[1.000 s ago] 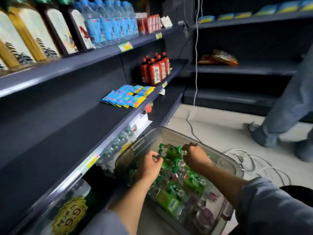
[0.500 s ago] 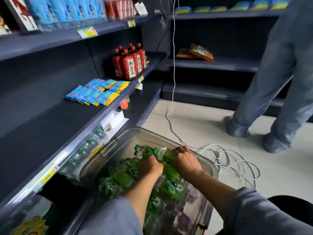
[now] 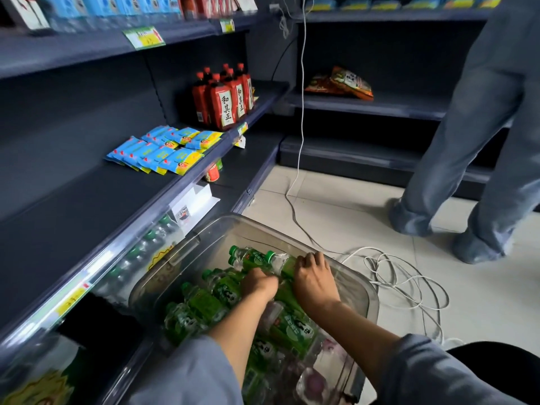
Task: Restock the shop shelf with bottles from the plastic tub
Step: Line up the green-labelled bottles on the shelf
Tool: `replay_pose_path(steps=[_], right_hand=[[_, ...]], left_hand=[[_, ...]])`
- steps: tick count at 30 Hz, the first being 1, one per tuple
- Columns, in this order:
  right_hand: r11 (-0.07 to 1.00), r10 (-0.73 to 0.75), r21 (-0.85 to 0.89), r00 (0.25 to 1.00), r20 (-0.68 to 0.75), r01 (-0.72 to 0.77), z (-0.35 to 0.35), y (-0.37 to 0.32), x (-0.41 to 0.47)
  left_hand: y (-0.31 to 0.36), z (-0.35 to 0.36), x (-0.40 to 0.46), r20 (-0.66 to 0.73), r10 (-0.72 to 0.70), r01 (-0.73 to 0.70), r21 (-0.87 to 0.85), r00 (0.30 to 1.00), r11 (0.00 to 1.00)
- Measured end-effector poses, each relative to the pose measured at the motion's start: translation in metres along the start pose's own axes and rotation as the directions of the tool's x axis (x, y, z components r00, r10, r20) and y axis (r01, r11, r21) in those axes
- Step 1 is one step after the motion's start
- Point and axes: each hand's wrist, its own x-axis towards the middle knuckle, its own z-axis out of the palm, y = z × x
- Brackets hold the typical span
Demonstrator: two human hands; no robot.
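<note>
Green-capped bottles (image 3: 257,260) were bunched between both hands above the plastic tub (image 3: 369,299) on the floor. Left hand (image 3: 258,285) gripped them from below, right hand (image 3: 314,280) curled over the top. Best squeeze firm, keep them level, then swing left to the shelf (image 3: 87,200).

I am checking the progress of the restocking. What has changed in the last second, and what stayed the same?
Both hands have gathered green-labelled plastic bottles and raised them above the pile in the clear plastic tub. The right hand grips one bottle lying across the top; the left hand grips bottles beside it. A person in grey trousers has stepped in closer on the right. The red bottles and blue packets on the shelf stayed in place.
</note>
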Motion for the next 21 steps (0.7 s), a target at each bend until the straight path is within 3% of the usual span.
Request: replay_pose_path(steps=[6, 10, 18, 21], right_hand=[[0.986, 0.087, 0.141, 0.996, 0.036, -0.091, -0.005, -0.01, -0.005], [0.99, 0.066, 0.122, 0.997, 0.039, -0.07, -0.015, -0.006, -0.005], [0.96, 0.136, 0.248, 0.991, -0.006, -0.13, -0.02, 0.004, -0.011], [0.948, 0.146, 0.298, 0.986, -0.082, -0.116, -0.027, 0.005, -0.017]], left_hand=[[-0.003, -0.01, -0.002, 0.068, 0.031, -0.021, -0.14, 0.997, 0.99], [0.002, -0.014, -0.008, 0.099, 0.113, -0.094, -0.18, 0.989, 0.979], [0.006, -0.033, -0.026, -0.048, 0.395, -0.398, -0.088, 0.917, 0.913], [0.014, -0.044, -0.038, -0.116, 0.457, -0.47, -0.136, 0.882, 0.872]])
